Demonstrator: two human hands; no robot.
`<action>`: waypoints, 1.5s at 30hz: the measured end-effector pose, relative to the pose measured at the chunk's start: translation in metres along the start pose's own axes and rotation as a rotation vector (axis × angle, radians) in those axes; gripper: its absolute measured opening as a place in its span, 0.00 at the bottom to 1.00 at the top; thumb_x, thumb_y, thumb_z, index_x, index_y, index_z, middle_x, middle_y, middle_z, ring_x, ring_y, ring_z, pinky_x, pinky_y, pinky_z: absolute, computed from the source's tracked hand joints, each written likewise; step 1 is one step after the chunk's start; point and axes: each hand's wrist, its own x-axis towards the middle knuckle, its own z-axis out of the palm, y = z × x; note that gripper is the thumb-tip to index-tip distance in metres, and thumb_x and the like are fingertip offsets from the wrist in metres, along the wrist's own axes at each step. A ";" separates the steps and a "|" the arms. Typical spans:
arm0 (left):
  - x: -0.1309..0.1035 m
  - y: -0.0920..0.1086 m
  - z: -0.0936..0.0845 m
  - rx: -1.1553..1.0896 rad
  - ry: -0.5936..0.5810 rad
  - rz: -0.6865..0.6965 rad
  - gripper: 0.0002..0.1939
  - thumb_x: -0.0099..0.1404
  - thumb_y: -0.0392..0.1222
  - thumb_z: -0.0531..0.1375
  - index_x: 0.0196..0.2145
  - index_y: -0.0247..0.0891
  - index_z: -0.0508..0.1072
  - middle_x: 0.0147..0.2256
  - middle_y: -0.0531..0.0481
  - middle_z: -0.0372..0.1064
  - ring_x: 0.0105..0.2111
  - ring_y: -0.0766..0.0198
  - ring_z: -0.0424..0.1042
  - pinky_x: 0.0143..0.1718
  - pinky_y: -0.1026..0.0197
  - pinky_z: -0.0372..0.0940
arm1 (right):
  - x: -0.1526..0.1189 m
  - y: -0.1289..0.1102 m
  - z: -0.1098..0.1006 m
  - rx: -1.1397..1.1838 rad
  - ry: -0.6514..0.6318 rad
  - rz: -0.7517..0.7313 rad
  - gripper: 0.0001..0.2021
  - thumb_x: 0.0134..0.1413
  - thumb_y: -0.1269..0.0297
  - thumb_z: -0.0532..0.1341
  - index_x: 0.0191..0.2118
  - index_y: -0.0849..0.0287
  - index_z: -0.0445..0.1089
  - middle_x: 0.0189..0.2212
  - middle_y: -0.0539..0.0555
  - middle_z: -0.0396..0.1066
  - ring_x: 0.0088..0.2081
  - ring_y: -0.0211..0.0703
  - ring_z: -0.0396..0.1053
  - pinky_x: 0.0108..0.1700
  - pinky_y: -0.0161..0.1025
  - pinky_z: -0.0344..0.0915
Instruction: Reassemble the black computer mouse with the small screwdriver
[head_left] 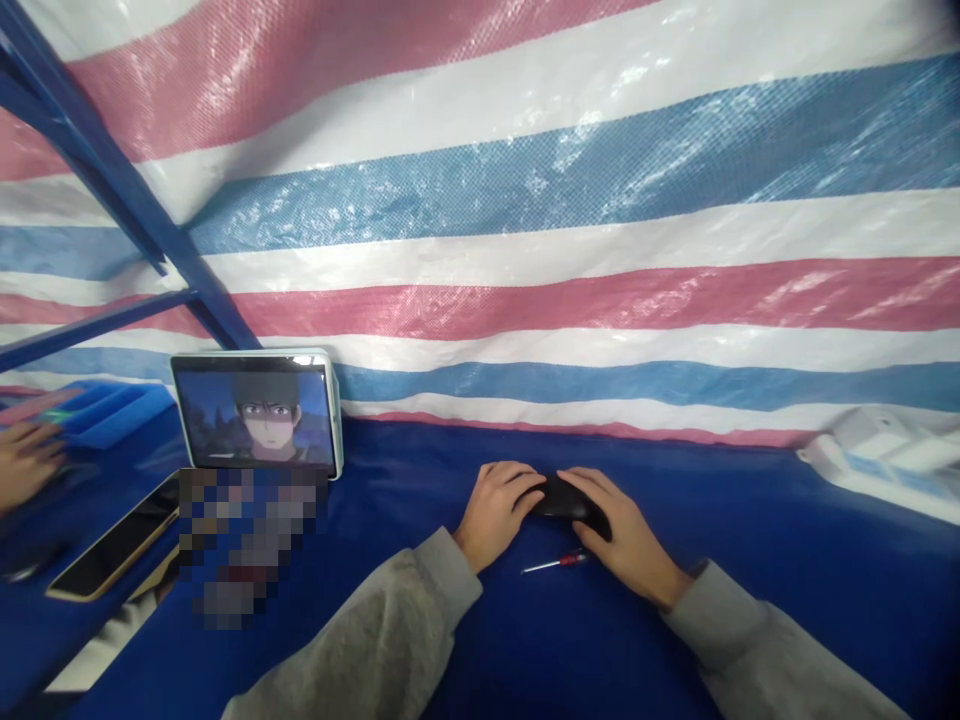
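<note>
A black, smoothly rounded computer mouse lies sideways on the blue table, gripped from both ends. My left hand curls its fingers over the mouse's left end. Around the right end, my right hand has its fingers on the far side and its thumb on the near side. The fingers cover parts of the mouse, so its buttons and underside cannot be made out. Just in front of it rests a small screwdriver with a red handle near my right thumb, its thin metal shaft pointing left.
A tablet showing a cartoon stands at the back left. A phone lies left of it, beside a pixelated patch. Further left are a blue tray and another person's blurred hand. White plastic items sit at the far right.
</note>
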 end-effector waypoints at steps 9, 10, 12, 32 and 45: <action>0.000 0.001 -0.002 -0.019 0.004 0.010 0.09 0.71 0.39 0.57 0.45 0.42 0.76 0.45 0.49 0.75 0.48 0.60 0.72 0.53 0.53 0.61 | -0.001 0.004 0.002 0.033 -0.013 0.005 0.25 0.54 0.62 0.59 0.59 0.53 0.64 0.57 0.59 0.64 0.58 0.55 0.64 0.60 0.55 0.61; 0.000 0.001 -0.002 -0.014 0.001 0.014 0.09 0.71 0.39 0.57 0.45 0.42 0.76 0.45 0.49 0.75 0.48 0.60 0.72 0.53 0.53 0.61 | -0.001 0.004 0.002 0.031 -0.017 0.003 0.26 0.54 0.62 0.59 0.60 0.53 0.64 0.57 0.59 0.64 0.58 0.55 0.64 0.60 0.55 0.60; 0.000 0.000 -0.001 -0.002 -0.002 0.023 0.09 0.71 0.39 0.56 0.46 0.42 0.76 0.45 0.49 0.75 0.48 0.60 0.71 0.53 0.53 0.61 | -0.001 0.004 0.002 0.026 -0.019 0.004 0.26 0.54 0.62 0.59 0.59 0.53 0.64 0.57 0.59 0.64 0.58 0.54 0.64 0.60 0.54 0.60; -0.001 0.000 -0.001 -0.019 -0.016 0.002 0.11 0.69 0.42 0.60 0.48 0.43 0.74 0.48 0.48 0.73 0.54 0.56 0.67 0.56 0.50 0.59 | 0.002 0.004 0.002 0.025 0.029 -0.037 0.24 0.55 0.61 0.60 0.58 0.54 0.65 0.55 0.59 0.67 0.56 0.53 0.67 0.58 0.51 0.64; -0.001 -0.004 -0.002 -0.139 -0.198 -0.082 0.33 0.58 0.50 0.68 0.58 0.47 0.62 0.56 0.47 0.64 0.59 0.50 0.60 0.61 0.45 0.54 | 0.002 -0.007 -0.004 0.039 0.138 -0.032 0.19 0.52 0.55 0.64 0.49 0.55 0.70 0.46 0.57 0.75 0.47 0.52 0.74 0.51 0.49 0.70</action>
